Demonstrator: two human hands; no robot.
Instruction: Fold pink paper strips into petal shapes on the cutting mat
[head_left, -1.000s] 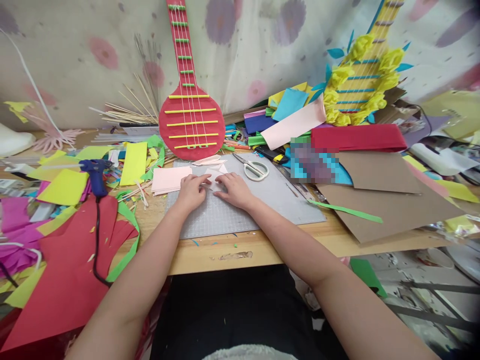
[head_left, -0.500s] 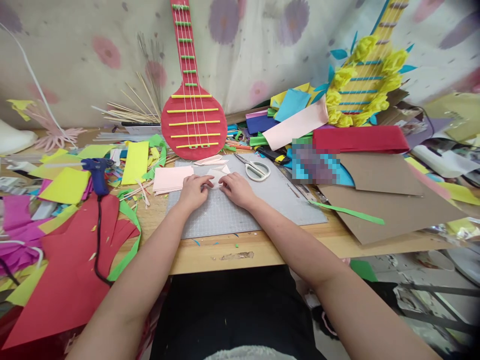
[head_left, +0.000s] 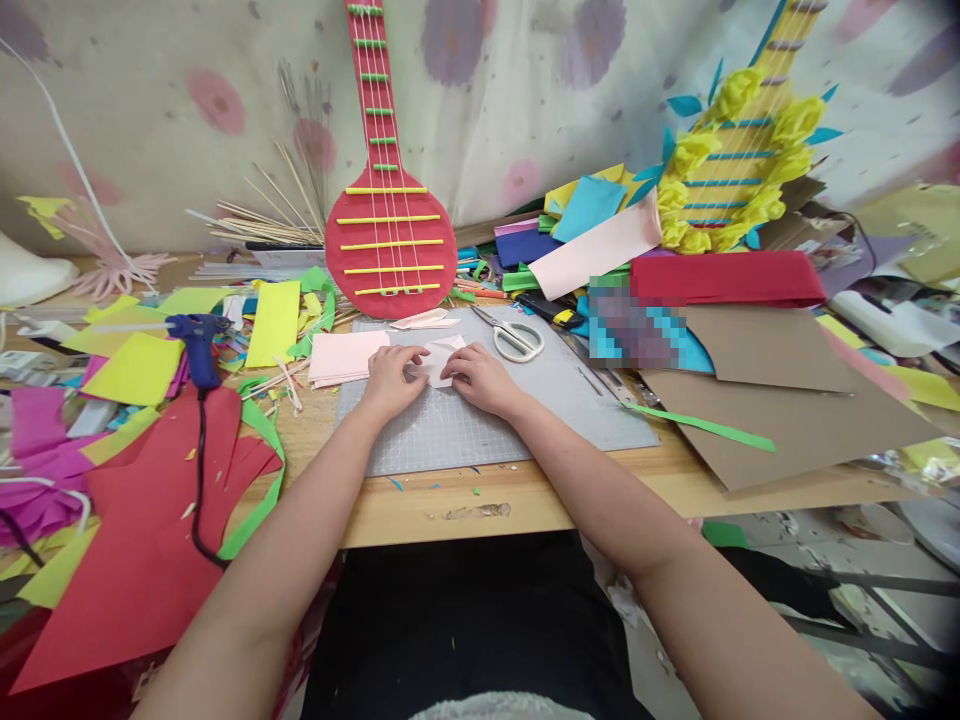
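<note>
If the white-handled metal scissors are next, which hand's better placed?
Right, I'd say: the white-handled metal scissors lie just beyond the right hand. The left hand is farther, across the small pale paper piece.

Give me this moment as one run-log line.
left hand: at white paper, left side; right hand: at white paper, right side; white paper: over grey mat; scissors: on mat; pink paper stack: beside left hand

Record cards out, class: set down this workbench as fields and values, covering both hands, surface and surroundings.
Left hand: at the left side of a small pale paper
Right hand: at its right side
Surface: gray cutting mat
Tool: scissors on mat
Left: pink sheets, stacked
Behind: red stringed instrument model
</note>
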